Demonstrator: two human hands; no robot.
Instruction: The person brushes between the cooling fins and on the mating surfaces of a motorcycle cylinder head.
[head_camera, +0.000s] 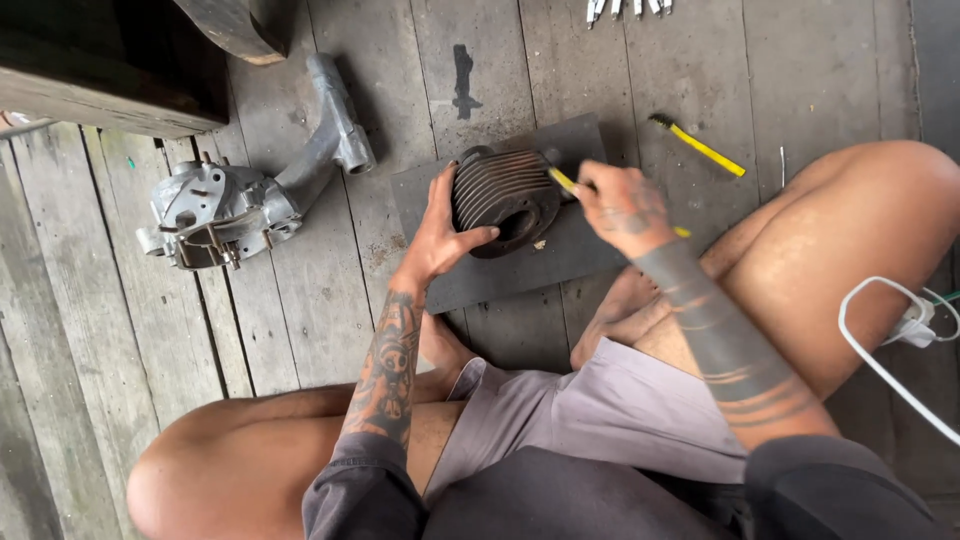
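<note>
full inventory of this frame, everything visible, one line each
finned cylinder: 1, dark grey, on the mat, centre
mat: 1, dark grey, on the plank floor
yellow-handled tool: 1, against the cylinder's fins
second yellow tool: 1, on floor, upper right
engine casing: 1, silver, floor, left
white cable: 1, with plug, right edge
metal pieces: several, silver, top edge
plank floor: grey wood
left hand: grips the cylinder's side
right hand: holds the yellow-handled tool

Tattooed forearms, dark pushed-up sleeves, grey shorts, bare legs.
</note>
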